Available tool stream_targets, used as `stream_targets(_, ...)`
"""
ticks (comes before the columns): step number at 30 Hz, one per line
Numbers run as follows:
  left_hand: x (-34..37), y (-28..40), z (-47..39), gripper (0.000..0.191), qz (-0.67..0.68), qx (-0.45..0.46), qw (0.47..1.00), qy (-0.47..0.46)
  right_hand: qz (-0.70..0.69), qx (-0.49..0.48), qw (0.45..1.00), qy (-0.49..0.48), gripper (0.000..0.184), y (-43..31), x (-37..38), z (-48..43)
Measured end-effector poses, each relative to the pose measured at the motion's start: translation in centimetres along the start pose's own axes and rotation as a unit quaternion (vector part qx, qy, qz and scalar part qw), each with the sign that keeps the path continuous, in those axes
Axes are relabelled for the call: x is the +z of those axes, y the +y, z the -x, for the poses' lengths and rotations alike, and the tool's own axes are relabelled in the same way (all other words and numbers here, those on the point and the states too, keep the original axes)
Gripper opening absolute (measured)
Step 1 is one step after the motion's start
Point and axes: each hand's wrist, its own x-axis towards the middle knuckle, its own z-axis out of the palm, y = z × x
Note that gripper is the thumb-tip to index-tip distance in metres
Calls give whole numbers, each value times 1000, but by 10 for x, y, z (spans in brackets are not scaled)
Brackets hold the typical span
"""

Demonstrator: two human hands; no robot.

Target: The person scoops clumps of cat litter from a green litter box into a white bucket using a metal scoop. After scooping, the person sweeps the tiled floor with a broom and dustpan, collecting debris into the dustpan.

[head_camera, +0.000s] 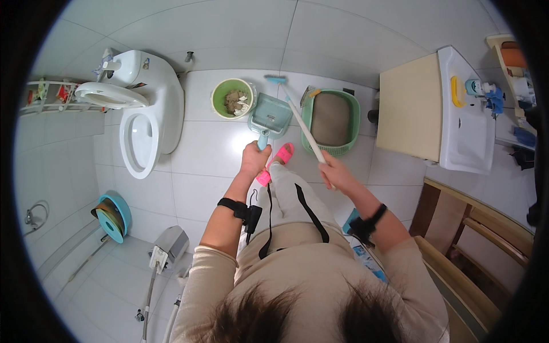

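Note:
My left hand (pixel 256 157) grips the short blue handle of a dustpan (pixel 271 112), whose pale teal pan lies just right of a green bin (pixel 220 99). Clumped brown-grey matter (pixel 235 101) and white scraps are inside that bin. In my right hand (pixel 336 173) is the white shaft of a long-handled broom (pixel 303 127). Its blue, bristled head (pixel 275 79) is near the wall, beyond the dustpan. To the right of the shaft stands a green litter box (pixel 355 124) filled with grey-brown litter (pixel 330 120). A small yellow-handled item (pixel 315 92) rests at its far left corner.
At left is a white toilet (pixel 171 107) with its seat raised. A washbasin (pixel 465 137) tops a beige cabinet (pixel 407 111) on the right. Stacked basins (pixel 115 218) lean by the left wall, near a grey mop bucket (pixel 176 242). A wooden door (pixel 454 274) stands lower right.

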Motion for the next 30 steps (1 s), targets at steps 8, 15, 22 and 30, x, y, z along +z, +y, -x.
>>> stream_targets(8,-3,7,4,35,11,-16,1000,-16,12,136,991,5,39,27,61,-1)
stream_targets(15,-11,-9,19,35,7,52,999,4,-110,81,989,-51,41,-14,14,115)
stream_targets(22,-40,-26,85,31,15,-13,1000,-13,111,-32,993,27,22,32,60,-3)
stream_targets(30,-37,-65,102,31,7,-22,1000,-6,-19,142,989,-42,27,37,64,93)
